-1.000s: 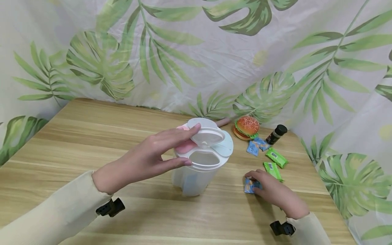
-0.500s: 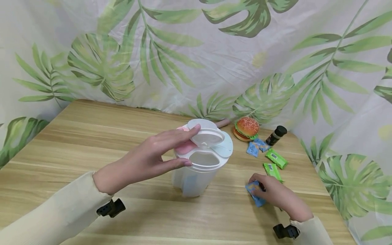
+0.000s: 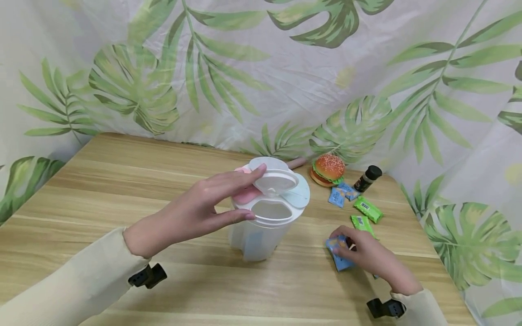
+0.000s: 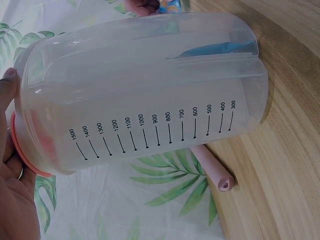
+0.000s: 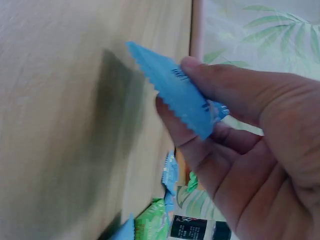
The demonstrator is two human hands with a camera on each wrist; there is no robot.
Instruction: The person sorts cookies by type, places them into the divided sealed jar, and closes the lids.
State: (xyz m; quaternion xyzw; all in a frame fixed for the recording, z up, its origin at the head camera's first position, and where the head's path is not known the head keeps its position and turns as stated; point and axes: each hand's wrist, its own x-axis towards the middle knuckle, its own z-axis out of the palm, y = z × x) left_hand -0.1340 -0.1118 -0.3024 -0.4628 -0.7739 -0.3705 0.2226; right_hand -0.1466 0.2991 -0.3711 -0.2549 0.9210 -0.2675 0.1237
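A translucent storage container (image 3: 261, 244) with a pink, white and pale blue lid stands upright on the table. My left hand (image 3: 200, 199) holds its top, thumb at the rim and a finger against the raised flap (image 3: 279, 181); an opening (image 3: 272, 210) shows below that flap. Through the wall, in the left wrist view, a blue packet (image 4: 215, 49) shows inside. To the container's right, my right hand (image 3: 367, 253) pinches a small blue snack packet (image 3: 342, 263) between thumb and fingers. The right wrist view shows this tilted packet (image 5: 172, 87) above the table, its shadow beneath.
Two green packets (image 3: 368, 209) and blue packets (image 3: 337, 197) lie beyond my right hand. Behind them are a toy hamburger (image 3: 327, 170) and a black-capped bottle (image 3: 368, 179). A pink rod (image 3: 297, 163) lies behind the container, near the leaf-print cloth.
My right hand has picked up the blue packet from the table and tilted it, shifting slightly right. My left hand and the container stay in place.
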